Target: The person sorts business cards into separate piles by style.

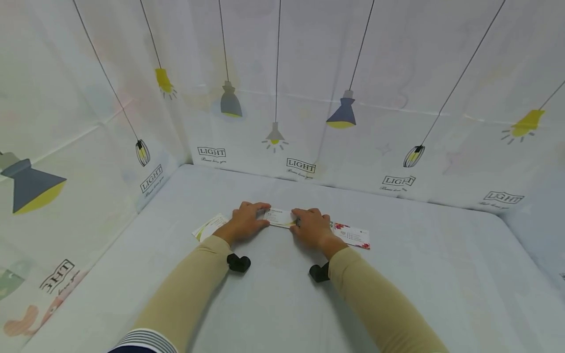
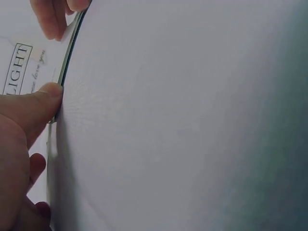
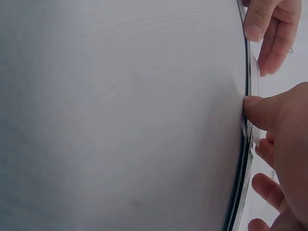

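A white business card (image 1: 279,217) with small print and a yellow curve lies between both hands on the white-covered table. My left hand (image 1: 248,221) holds its left end, with the thumb at the near edge and the index finger at the far edge. At the other end my right hand (image 1: 312,227) grips it in the same way. The left wrist view shows the left thumb (image 2: 50,90) against the thin card edge, and the right wrist view shows the right thumb (image 3: 257,108) there too. How many cards are stacked cannot be made out.
Left of the left hand lies another white card (image 1: 209,227) with yellow curves, partly covered by that hand. A card with red flowers (image 1: 353,235) lies beyond the right hand. A lamp-printed cloth wall (image 1: 247,142) rises behind the table (image 1: 423,274).
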### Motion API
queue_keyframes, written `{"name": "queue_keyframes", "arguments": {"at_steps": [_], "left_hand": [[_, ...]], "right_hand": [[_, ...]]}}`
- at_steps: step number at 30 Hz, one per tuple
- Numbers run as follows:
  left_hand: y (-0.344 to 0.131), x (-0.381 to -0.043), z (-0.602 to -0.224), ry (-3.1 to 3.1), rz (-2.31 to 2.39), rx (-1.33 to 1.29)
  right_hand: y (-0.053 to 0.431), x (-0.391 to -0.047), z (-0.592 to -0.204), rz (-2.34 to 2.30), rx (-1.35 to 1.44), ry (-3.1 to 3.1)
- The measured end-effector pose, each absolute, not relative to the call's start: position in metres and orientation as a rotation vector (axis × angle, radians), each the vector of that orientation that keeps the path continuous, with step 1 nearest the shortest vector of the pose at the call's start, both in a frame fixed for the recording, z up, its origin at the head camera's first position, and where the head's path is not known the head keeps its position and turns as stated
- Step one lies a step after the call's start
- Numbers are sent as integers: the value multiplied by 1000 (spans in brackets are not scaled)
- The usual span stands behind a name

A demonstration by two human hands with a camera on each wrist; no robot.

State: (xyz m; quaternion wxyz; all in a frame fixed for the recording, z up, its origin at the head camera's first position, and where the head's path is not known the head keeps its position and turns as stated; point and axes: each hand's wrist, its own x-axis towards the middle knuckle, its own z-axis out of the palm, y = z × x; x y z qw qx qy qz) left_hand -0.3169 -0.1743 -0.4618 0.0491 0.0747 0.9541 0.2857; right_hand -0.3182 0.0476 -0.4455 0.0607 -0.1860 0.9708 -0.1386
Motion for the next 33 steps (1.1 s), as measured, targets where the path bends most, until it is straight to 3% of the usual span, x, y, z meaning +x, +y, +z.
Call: {"name": "queue_keyframes", "arguments": {"at_steps": [22, 33], "left_hand": [[-181, -312, -451, 2897, 789, 201], [-218, -282, -428, 2860, 916, 86]], "right_hand": [[49, -310, -447, -522, -615, 2968], [49, -296, -439, -874, -646, 2881]]}}
